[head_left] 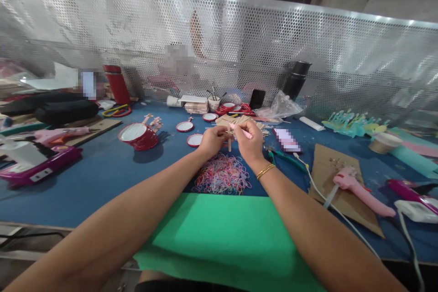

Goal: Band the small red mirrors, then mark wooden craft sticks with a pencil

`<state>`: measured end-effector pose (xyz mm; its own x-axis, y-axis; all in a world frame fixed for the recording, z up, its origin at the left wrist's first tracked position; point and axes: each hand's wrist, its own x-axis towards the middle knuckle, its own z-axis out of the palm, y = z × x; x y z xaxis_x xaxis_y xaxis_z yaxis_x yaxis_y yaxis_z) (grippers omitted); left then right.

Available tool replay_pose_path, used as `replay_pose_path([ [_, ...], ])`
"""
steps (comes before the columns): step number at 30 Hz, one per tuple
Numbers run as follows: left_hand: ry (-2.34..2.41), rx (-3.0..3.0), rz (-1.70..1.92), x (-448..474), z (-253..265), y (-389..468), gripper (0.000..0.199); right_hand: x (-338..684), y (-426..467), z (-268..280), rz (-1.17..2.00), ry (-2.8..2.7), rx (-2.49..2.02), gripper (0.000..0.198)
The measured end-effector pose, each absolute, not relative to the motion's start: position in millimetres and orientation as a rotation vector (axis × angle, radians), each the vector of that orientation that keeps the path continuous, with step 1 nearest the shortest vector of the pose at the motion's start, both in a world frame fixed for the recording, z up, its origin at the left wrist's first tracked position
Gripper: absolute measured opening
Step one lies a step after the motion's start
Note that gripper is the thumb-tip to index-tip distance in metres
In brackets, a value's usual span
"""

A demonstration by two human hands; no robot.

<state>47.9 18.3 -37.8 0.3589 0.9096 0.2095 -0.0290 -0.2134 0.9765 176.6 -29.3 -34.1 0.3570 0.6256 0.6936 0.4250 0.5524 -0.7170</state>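
Stick (229, 145), thin and pale, roughly upright between the two hands, near the far edge of a pile of coloured elastic loops (224, 175). Left hand (215, 140): grip apparently closed on the stick at the fingertips. Right hand (250, 141): grip closed around a slim pink tool (247, 135), tip close to the stick; touching or apart, hard to tell. Probably very light, stiff and dry, liable to snap if bent hard; best pinched lightly by the fingertips, clear of the tool's tip. Loops likely soft, springy and prone to tangling. Beyond the hands, loose sticks (221, 122) on the blue tabletop (102, 164). Leftward, a stack of red-rimmed discs (137, 136). Most in the way, just beside the right wrist: pliers (290, 160) and a phone (287, 140). Farther right, a pink glue gun (366, 194) on cardboard (318, 169). Nearest the body, a green cloth (226, 232).
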Motion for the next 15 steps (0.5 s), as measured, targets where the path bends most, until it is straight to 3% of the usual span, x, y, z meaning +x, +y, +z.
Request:
replay_pose_path([
  [15, 0.833, 1.53, 1.084, 48.4, -36.3, 16.4, 0.033, 176.1, -30.5, -33.6, 0.189, -1.272, -1.046, 0.019],
])
